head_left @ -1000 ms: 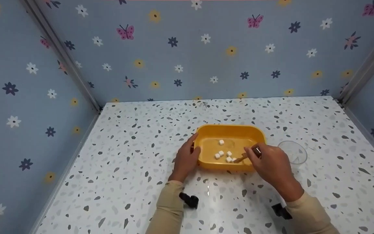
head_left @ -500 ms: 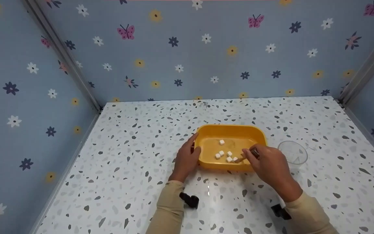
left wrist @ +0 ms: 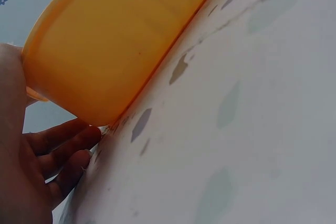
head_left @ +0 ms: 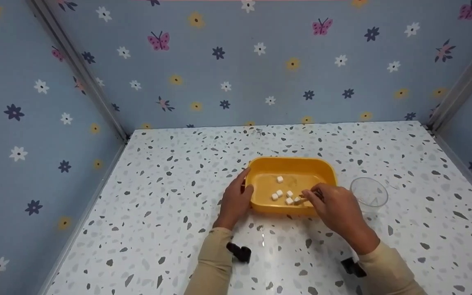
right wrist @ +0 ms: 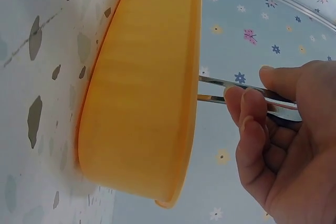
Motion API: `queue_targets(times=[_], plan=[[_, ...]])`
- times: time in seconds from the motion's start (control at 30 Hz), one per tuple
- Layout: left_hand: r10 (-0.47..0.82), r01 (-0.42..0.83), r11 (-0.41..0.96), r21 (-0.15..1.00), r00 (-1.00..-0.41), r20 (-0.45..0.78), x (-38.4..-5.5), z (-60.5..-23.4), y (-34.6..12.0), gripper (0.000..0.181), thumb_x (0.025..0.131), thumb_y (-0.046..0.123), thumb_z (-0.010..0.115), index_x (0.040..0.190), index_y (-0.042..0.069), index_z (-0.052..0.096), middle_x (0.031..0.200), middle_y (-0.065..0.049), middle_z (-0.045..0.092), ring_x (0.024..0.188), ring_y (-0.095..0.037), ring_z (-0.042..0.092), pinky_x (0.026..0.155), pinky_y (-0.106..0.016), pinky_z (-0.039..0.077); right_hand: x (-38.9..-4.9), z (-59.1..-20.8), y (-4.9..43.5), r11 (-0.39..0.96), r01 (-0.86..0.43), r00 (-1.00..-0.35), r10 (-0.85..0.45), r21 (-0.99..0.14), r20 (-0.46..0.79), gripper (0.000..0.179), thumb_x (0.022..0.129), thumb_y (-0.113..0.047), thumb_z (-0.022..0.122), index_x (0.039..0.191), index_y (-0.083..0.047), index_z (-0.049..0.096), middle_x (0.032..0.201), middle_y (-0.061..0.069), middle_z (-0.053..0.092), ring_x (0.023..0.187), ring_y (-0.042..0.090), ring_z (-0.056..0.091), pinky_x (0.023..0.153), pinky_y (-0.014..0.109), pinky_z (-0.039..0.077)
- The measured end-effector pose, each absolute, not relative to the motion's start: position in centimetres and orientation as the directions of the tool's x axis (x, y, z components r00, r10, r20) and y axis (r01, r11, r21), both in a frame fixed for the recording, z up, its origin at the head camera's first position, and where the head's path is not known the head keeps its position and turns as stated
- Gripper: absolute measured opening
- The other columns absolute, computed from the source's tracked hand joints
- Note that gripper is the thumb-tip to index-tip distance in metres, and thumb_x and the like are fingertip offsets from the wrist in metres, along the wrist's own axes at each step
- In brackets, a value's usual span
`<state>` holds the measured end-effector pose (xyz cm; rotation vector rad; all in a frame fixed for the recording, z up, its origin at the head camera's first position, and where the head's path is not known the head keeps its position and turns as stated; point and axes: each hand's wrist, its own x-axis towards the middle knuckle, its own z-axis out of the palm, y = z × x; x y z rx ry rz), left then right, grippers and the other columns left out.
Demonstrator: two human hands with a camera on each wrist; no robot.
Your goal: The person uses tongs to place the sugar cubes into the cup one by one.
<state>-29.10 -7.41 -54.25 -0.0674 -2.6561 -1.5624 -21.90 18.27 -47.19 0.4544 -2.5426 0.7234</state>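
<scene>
A yellow plastic tub [head_left: 291, 164] stands on the speckled table in the head view, with several small white cubes [head_left: 280, 179] on its floor. My left hand [head_left: 234, 201] holds the tub's left end, thumb and fingers spread about the small handle there. In the left wrist view its fingers [left wrist: 65, 153] curl low by the tub's corner. My right hand [head_left: 342, 209] pinches metal tweezers [right wrist: 236, 86] between thumb and fingers over the tub's right side. The tweezer tips are right at the cube [head_left: 297, 200] nearest the right hand; in the right wrist view the tub wall hides them.
A clear round cup [head_left: 369, 192] stands on the table just right of the tub, close behind the right hand. Flower-patterned walls [head_left: 236, 61] enclose the table [head_left: 158, 184] at the back and on both sides.
My right hand has shifted slightly left with the tweezers, and their arms now lie closer around the rightmost cube. The left hand and the tub have stayed in place.
</scene>
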Motion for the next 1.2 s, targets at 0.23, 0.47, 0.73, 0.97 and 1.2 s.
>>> queue_targets(times=[0.23, 0.47, 0.73, 0.97, 1.2], plan=[[0.025, 0.091, 0.480, 0.873, -0.996, 0.090, -29.1, -54.3, -7.5, 0.056, 0.100, 0.027, 0.051, 0.154, 0.034, 0.039, 0.143, 0.000, 0.054, 0.120, -0.019, 0.053, 0.106, -0.044, 0.040, -22.0, -47.4, 18.2, 0.797, -0.415, -0.857, -0.180, -0.438, 0.483, 0.019, 0.093, -0.028, 0.072, 0.091, -0.008, 0.073, 0.072, -0.005, 0.065, 0.056, 0.010, 0.045, 0.052, 0.028, 0.039], [0.020, 0.093, 0.484, 0.870, -0.995, 0.095, -29.3, -54.3, -7.3, 0.055, 0.100, 0.027, 0.052, 0.154, 0.035, 0.041, 0.145, 0.001, 0.053, 0.123, -0.018, 0.052, 0.108, -0.043, 0.039, -22.0, -47.5, 18.4, 0.805, -0.409, -0.855, -0.172, -0.430, 0.489, 0.019, 0.093, -0.026, 0.073, 0.092, -0.007, 0.071, 0.074, -0.003, 0.068, 0.055, 0.012, 0.044, 0.052, 0.029, 0.039], [0.016, 0.086, 0.482, 0.872, -0.996, 0.090, -29.3, -54.4, -7.4, 0.056, 0.099, 0.026, 0.051, 0.154, 0.032, 0.040, 0.139, 0.001, 0.056, 0.110, -0.016, 0.054, 0.101, -0.039, 0.044, -22.0, -47.0, 18.8, 0.849, -0.339, -0.900, -0.167, -0.405, 0.404, 0.025, 0.094, -0.028, 0.072, 0.095, -0.004, 0.067, 0.068, -0.001, 0.058, 0.058, 0.016, 0.047, 0.055, 0.032, 0.042], [0.022, 0.093, 0.469, 0.878, -0.995, 0.093, -29.3, -54.6, -7.5, 0.057, 0.099, 0.025, 0.051, 0.154, 0.035, 0.040, 0.141, 0.000, 0.055, 0.114, -0.017, 0.054, 0.103, -0.042, 0.042, -21.7, -46.1, 19.5, 0.871, -0.305, -0.934, -0.193, -0.386, 0.301, 0.029, 0.093, -0.035, 0.071, 0.095, -0.007, 0.066, 0.073, -0.002, 0.061, 0.061, 0.014, 0.049, 0.057, 0.033, 0.042], [0.003, 0.068, 0.481, 0.874, -0.997, 0.076, -29.4, -54.6, -7.5, 0.057, 0.099, 0.027, 0.052, 0.153, 0.037, 0.041, 0.146, 0.002, 0.051, 0.121, -0.017, 0.051, 0.108, -0.043, 0.038, -21.4, -45.7, 20.0, 0.880, -0.308, -0.939, -0.220, -0.362, 0.263, 0.023, 0.093, -0.029, 0.072, 0.094, -0.008, 0.064, 0.074, -0.002, 0.061, 0.059, 0.013, 0.048, 0.054, 0.032, 0.042]])
